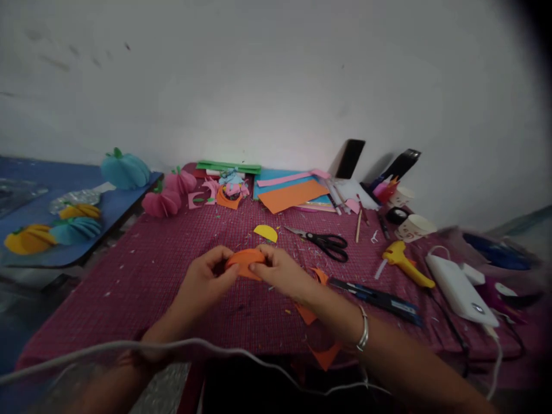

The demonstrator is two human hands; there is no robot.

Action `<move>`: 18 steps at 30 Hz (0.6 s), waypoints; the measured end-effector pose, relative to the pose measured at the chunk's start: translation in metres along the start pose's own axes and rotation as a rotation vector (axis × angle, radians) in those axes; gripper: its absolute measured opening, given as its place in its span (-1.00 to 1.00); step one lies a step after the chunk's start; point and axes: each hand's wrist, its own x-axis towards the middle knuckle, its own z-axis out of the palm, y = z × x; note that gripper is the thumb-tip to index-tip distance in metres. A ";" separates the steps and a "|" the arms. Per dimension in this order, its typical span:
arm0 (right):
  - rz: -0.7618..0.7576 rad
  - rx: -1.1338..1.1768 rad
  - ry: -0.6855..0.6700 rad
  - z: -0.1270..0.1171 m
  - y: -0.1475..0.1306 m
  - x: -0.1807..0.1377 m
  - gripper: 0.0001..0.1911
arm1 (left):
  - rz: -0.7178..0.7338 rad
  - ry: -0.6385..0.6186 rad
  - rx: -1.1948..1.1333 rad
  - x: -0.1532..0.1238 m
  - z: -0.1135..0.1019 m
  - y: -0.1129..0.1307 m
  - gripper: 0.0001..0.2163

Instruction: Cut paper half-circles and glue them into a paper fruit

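Both hands meet over the middle of the maroon checked tablecloth (142,276). My left hand (206,282) and my right hand (282,271) each pinch one end of a folded orange paper piece (245,261), fingers closed on it. A silver bangle (363,329) circles my right wrist. Orange paper scraps (311,313) lie under my right forearm. A yellow half-circle of paper (266,232) lies just beyond the hands, with black-handled scissors (326,241) to its right.
Coloured paper sheets (290,193) and scraps sit at the back by the wall. Pink paper pumpkins (166,196) stand at back left; teal and yellow ones sit on a blue board (107,210). A yellow glue gun (405,261), a white power bank (457,287), pens and cups lie right.
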 end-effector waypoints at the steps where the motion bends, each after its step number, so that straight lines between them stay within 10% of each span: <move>1: 0.010 0.084 -0.005 -0.001 -0.008 -0.004 -0.97 | 0.000 0.050 -0.150 -0.004 0.001 0.010 -0.93; 7: 0.036 0.468 -0.030 -0.010 -0.044 -0.039 -0.79 | 0.121 -0.039 -0.540 -0.025 0.021 0.053 -0.40; 18: 0.033 0.468 0.012 -0.039 -0.047 -0.095 -0.73 | 0.133 -0.098 -0.500 -0.030 0.059 0.113 -0.47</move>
